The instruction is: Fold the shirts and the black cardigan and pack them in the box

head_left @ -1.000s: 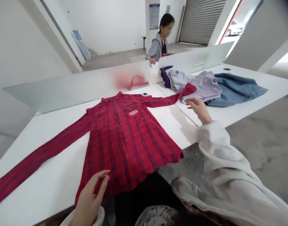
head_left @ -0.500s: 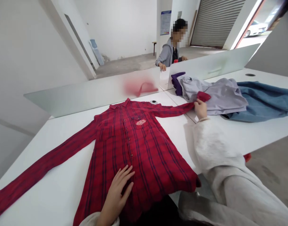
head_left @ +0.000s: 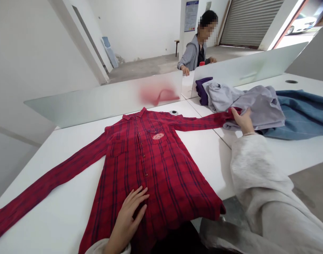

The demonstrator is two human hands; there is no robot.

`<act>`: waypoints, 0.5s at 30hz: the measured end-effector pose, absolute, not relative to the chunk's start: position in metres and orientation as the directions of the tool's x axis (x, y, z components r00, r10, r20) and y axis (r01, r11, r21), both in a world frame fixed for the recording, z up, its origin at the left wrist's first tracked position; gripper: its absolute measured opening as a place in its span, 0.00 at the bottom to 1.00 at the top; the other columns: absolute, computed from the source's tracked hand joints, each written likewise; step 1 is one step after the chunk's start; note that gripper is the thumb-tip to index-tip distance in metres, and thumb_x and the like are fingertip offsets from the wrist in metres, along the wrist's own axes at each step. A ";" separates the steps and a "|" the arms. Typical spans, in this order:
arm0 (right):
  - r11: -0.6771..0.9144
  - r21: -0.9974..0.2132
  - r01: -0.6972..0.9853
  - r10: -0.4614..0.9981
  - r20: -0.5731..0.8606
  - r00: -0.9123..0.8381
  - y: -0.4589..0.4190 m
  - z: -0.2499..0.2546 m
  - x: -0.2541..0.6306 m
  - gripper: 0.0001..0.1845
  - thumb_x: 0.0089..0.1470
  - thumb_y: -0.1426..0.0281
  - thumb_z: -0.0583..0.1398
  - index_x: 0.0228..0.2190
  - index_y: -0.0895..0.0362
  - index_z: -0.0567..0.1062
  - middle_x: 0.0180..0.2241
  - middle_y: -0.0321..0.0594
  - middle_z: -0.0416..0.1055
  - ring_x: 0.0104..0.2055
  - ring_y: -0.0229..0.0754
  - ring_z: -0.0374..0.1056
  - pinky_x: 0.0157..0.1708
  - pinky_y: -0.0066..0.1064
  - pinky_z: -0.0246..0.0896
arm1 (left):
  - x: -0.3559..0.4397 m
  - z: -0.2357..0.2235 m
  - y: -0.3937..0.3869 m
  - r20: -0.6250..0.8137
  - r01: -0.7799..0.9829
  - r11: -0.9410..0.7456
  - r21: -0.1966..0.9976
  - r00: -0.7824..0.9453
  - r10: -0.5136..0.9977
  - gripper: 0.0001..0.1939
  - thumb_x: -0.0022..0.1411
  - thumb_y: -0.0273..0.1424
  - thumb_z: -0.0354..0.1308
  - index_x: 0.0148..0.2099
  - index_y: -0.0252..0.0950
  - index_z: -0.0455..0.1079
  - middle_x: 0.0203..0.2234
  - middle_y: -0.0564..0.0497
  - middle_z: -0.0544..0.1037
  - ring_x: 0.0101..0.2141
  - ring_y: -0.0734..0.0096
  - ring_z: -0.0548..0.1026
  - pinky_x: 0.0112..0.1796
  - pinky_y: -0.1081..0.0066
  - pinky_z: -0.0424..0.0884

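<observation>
Your left hand (head_left: 127, 215) lies open on the red plaid shirt (head_left: 156, 169). Your right hand (head_left: 243, 121) pinches the shirt's cuff (head_left: 237, 112), right by the gray clothes (head_left: 256, 106).

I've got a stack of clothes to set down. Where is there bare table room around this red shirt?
Bare white tabletop lies between the body of the red plaid shirt and its sleeve, near the right hand. More lies beyond the shirt's other sleeve. The far right is crowded: grey garment, blue garment, purple cloth.
</observation>
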State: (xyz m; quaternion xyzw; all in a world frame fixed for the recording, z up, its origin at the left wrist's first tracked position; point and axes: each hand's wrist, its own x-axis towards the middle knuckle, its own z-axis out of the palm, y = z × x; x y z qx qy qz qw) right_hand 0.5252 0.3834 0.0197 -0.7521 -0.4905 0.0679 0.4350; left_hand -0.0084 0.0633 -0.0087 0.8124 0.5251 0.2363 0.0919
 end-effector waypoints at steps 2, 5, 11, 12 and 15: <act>-0.182 -0.746 0.640 0.794 0.273 0.544 0.383 0.014 0.518 0.40 0.47 0.62 0.63 0.56 0.73 0.61 0.44 0.71 0.67 0.42 0.52 0.67 0.44 0.44 0.57 | -0.008 -0.008 0.063 0.280 0.814 -0.424 0.396 0.333 0.901 0.15 0.64 0.31 0.53 0.53 0.44 0.69 0.52 0.50 0.75 0.54 0.62 0.70 0.52 0.51 0.69; -0.206 -0.814 0.544 0.766 0.212 0.607 0.383 0.009 0.518 0.20 0.47 0.75 0.60 0.45 0.61 0.72 0.39 0.52 0.72 0.39 0.44 0.67 0.43 0.36 0.58 | -0.009 -0.008 0.063 0.272 0.818 -0.415 0.399 0.326 0.905 0.15 0.64 0.31 0.52 0.52 0.44 0.70 0.52 0.49 0.74 0.54 0.62 0.70 0.53 0.52 0.68; -0.184 -0.886 0.425 0.462 0.304 0.833 0.366 0.029 0.538 0.23 0.55 0.78 0.44 0.53 0.64 0.59 0.51 0.57 0.63 0.49 0.40 0.63 0.46 0.32 0.59 | -0.011 -0.013 0.065 0.293 0.805 -0.428 0.410 0.328 0.898 0.18 0.63 0.32 0.53 0.55 0.46 0.69 0.51 0.49 0.75 0.53 0.60 0.71 0.52 0.52 0.69; -0.178 -0.884 0.431 0.391 0.339 0.856 0.360 0.033 0.538 0.22 0.57 0.77 0.45 0.53 0.64 0.58 0.54 0.58 0.59 0.53 0.41 0.60 0.51 0.32 0.56 | -0.012 -0.013 0.066 0.298 0.805 -0.432 0.407 0.331 0.895 0.17 0.63 0.32 0.53 0.54 0.47 0.69 0.51 0.49 0.75 0.53 0.60 0.71 0.51 0.52 0.70; -0.265 -0.840 0.473 0.328 0.383 0.864 0.344 0.039 0.532 0.22 0.61 0.67 0.47 0.54 0.65 0.57 0.56 0.61 0.55 0.58 0.46 0.53 0.57 0.35 0.48 | -0.012 -0.015 0.068 0.313 0.800 -0.447 0.401 0.339 0.887 0.17 0.63 0.32 0.53 0.53 0.47 0.69 0.51 0.50 0.75 0.53 0.58 0.71 0.49 0.50 0.70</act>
